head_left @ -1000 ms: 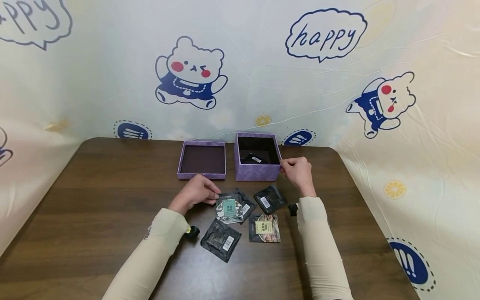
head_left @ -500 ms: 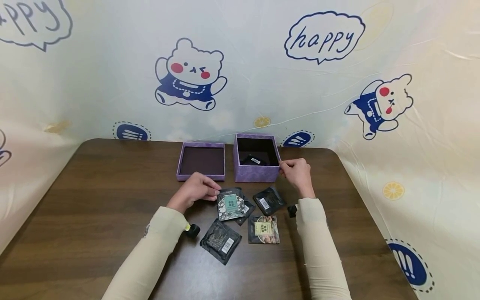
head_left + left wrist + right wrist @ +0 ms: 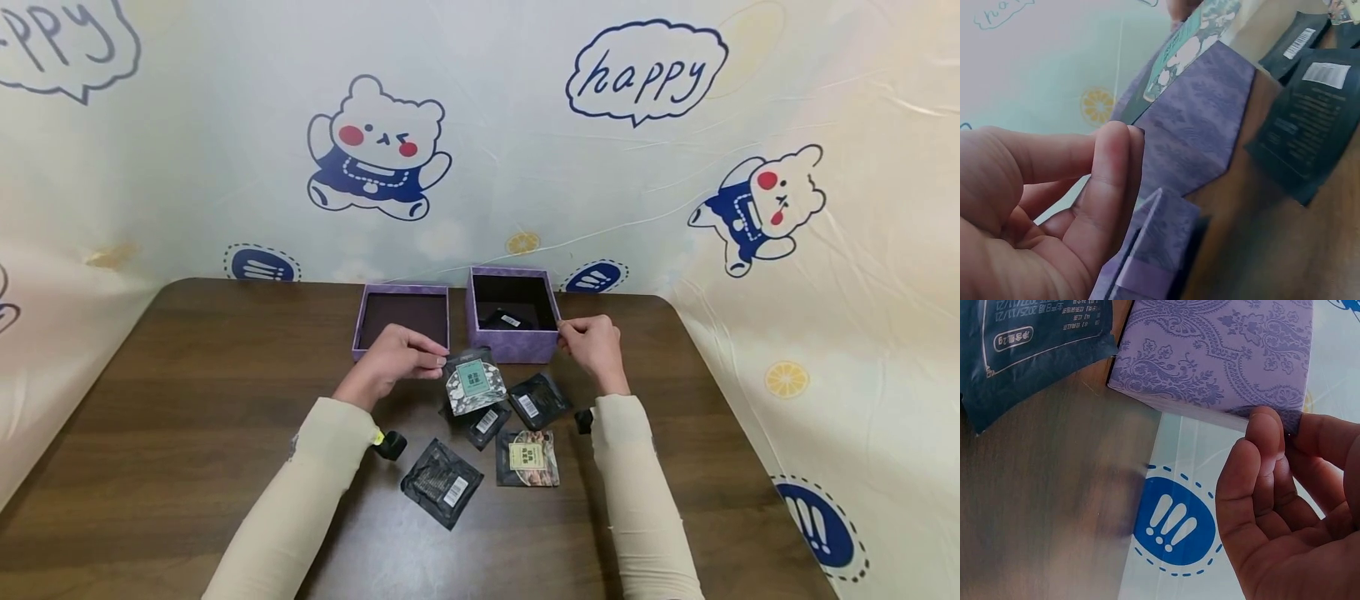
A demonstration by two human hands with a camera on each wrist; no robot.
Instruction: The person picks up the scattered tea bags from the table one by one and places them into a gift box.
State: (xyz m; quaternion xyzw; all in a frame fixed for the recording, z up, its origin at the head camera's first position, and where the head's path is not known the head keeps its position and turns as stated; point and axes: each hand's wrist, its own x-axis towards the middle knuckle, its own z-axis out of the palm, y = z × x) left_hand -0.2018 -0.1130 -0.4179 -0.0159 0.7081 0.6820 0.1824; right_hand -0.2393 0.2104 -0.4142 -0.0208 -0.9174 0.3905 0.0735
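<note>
Between thumb and fingers, my left hand [image 3: 397,358] pinches the corner of a flat sachet with a green label [image 3: 474,379]. The sachet is tilted and raised over the other sachets, just in front of the purple box [image 3: 517,343]. In the left wrist view the same sachet overlaps the box wall [image 3: 1204,119]. My right hand [image 3: 596,346] pinches the box's near right edge; the right wrist view shows its thumb and fingertips at a corner of the patterned box [image 3: 1222,356]. Inside the open box lies a dark sachet with a barcode [image 3: 504,318].
The purple lid [image 3: 401,357] lies inner side up left of the box. Nearer on the wooden table [image 3: 187,417] lie a black sachet [image 3: 441,483], a yellow-labelled sachet [image 3: 527,458], another dark one [image 3: 538,400], and one [image 3: 486,423] partly under the raised sachet.
My left hand has lifted the green-labelled sachet off the one beneath and moved it up and right toward the box. The right hand stays at the box edge.
</note>
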